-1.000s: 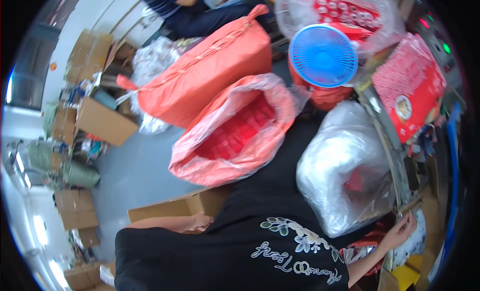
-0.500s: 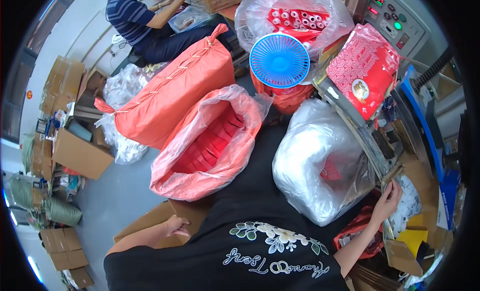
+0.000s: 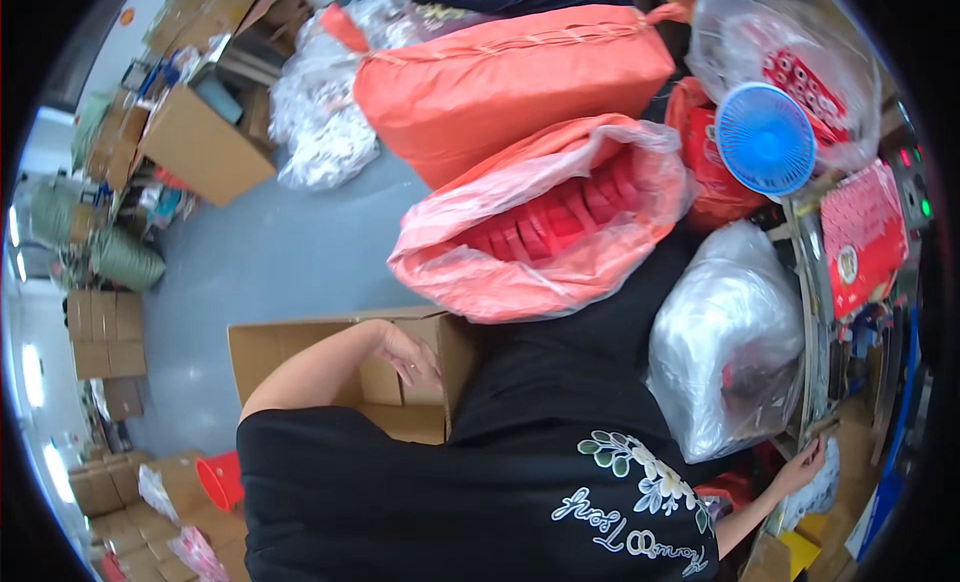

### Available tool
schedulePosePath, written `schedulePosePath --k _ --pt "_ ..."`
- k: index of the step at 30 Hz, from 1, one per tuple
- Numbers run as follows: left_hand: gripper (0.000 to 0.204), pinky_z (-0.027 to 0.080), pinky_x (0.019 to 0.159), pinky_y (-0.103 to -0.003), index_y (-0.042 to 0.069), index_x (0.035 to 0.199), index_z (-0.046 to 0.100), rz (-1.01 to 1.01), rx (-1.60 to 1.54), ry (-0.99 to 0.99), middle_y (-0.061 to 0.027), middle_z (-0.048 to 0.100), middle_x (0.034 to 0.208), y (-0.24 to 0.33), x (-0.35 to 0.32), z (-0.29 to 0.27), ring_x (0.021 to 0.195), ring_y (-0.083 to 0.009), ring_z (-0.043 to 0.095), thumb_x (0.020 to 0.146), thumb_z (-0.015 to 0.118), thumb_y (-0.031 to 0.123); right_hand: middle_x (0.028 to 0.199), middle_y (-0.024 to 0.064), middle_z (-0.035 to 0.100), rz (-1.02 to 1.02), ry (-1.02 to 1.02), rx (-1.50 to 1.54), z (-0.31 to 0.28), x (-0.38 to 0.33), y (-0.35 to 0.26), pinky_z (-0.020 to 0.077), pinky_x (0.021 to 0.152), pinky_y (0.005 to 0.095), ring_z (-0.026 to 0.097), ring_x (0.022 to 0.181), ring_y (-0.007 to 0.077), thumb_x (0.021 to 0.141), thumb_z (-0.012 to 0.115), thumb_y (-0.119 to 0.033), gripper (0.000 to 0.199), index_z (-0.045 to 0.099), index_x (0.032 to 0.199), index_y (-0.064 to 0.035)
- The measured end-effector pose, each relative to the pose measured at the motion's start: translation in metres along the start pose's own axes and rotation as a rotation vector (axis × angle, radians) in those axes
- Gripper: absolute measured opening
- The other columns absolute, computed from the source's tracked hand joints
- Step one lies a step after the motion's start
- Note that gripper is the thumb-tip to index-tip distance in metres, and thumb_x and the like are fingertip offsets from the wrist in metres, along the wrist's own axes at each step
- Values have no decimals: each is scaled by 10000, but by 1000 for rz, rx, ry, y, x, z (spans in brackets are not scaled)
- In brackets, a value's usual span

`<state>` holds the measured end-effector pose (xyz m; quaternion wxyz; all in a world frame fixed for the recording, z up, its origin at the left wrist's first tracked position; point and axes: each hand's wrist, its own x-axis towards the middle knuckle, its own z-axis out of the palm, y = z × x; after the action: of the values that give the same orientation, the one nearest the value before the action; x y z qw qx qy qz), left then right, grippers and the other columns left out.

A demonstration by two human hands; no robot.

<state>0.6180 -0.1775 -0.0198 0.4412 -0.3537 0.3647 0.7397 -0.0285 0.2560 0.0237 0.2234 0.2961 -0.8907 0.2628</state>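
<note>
Open brown cardboard box is sitting on the floor at my left; my left hand is reaching inside, fingers loosely spread, gripping nothing. My right hand is touching the table edge; grip unclear. Clear plastic bag just beside.
</note>
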Motion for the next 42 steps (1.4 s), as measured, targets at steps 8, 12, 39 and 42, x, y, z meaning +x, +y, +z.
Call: schedulePosePath --k 8,12,39,42 --pt "1003 448 1014 -484 -26 1456 271 -526 -311 27 -230 375 1454 -142 72 15 1310 -341 435 818 438 730 1184 175 625 18 -16 -168 3 7 25 453 925 361 586 1087 312 1004 486 -210 314 607 1211 -8" --pt "1172 400 1044 -514 -22 1498 138 -433 -618 8 -268 355 1464 -185 125 65 1322 -385 422 761 284 878 1186 196 624 47 -31 -275 0 13 22 446 937 376 580 1102 345 997 442 -155 313 597 1212 12" --pt "193 273 298 -200 -22 788 578 278 -1300 874 -55 540 595 -52 151 -25 399 -95 426 933 497 76 1145 158 636 -3 10 -369 12 -2 -29 443 864 432 569 1023 353 989 419 -172 310 629 1205 -97" --pt "200 263 302 -200 11 768 568 279 -1273 935 -43 525 587 -30 128 -15 393 -102 419 941 489 73 1133 151 638 28 28 -397 9 -5 -30 445 851 434 572 1014 351 994 412 -191 313 633 1204 -122"
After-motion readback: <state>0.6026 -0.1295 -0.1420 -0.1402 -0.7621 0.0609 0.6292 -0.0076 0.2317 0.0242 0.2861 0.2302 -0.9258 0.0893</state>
